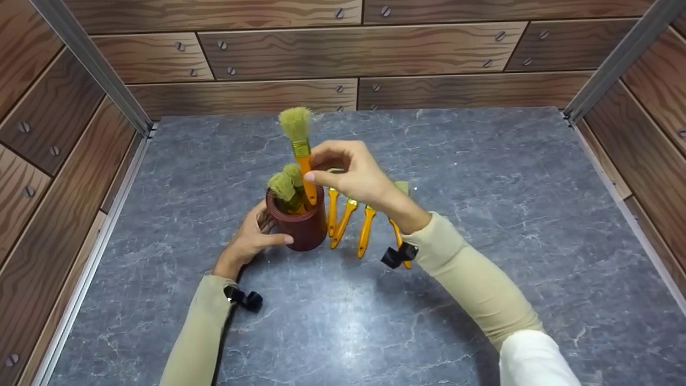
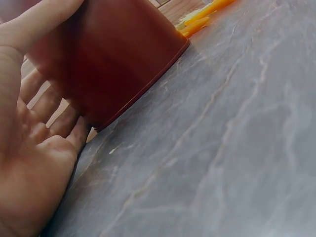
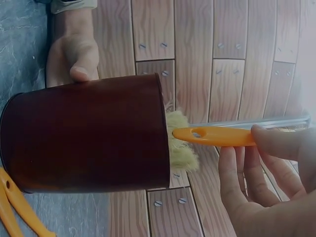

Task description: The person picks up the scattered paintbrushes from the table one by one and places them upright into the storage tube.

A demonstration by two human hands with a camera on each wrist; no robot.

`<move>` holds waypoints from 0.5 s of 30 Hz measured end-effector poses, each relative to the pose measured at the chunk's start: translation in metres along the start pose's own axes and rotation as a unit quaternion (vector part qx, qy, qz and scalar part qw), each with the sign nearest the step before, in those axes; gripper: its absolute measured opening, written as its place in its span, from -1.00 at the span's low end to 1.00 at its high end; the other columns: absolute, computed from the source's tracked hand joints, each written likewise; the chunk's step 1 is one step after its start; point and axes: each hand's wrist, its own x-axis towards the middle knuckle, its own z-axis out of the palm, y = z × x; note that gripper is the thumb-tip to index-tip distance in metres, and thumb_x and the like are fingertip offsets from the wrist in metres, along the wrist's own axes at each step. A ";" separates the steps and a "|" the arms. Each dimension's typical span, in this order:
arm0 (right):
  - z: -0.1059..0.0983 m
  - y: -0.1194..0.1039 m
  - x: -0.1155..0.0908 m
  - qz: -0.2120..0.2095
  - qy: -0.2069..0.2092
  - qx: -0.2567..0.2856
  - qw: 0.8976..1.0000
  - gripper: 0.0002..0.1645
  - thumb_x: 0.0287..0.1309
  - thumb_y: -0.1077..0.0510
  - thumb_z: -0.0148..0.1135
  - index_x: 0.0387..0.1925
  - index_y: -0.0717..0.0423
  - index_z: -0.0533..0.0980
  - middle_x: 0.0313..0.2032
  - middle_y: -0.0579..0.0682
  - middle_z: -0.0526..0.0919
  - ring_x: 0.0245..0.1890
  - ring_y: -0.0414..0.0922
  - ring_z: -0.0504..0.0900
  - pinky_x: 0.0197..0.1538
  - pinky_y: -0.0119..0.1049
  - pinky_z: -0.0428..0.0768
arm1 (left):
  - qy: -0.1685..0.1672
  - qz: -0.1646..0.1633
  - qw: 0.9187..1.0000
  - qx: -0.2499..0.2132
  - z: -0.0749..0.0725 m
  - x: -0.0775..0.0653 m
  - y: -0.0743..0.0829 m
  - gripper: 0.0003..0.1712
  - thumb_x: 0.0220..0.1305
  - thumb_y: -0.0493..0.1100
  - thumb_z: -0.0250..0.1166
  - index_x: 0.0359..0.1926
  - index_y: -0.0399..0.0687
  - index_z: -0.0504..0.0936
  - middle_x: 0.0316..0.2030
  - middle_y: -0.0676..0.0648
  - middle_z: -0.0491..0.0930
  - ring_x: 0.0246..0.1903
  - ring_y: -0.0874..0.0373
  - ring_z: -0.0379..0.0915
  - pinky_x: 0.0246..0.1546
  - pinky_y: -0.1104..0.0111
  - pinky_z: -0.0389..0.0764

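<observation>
You are looking into a small staged work booth, more a recording set than a real workshop. A grey marble-patterned bench [image 1: 482,214] fills the floor of it. Three walls [image 1: 348,53] printed with wood planks and screw heads box it in, joined at the corners by bare metal posts [image 1: 91,64]. Paintbrushes [image 1: 353,220] and a dark red pot [image 1: 303,225] suggest craft work.

- Long, close-fitting beige fabric sleeves [image 1: 471,279] cover both forearms down to the wrists.
- A small black wrist-mounted camera [image 1: 399,255] sits at each cuff.
- A white upper sleeve [image 1: 536,359] shows on the right arm.
</observation>
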 end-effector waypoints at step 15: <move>0.029 0.011 0.011 -0.011 -0.016 -0.018 1.000 -0.75 0.27 0.32 0.49 -0.03 0.29 0.72 -0.14 0.14 0.82 -0.14 -0.05 0.81 0.07 -0.12 0.82 | -0.011 0.003 1.000 -0.008 0.000 -0.001 -0.001 0.04 0.15 -0.43 0.59 0.60 -0.02 0.34 0.45 -0.17 0.50 0.48 -0.03 0.40 0.56 0.25 0.41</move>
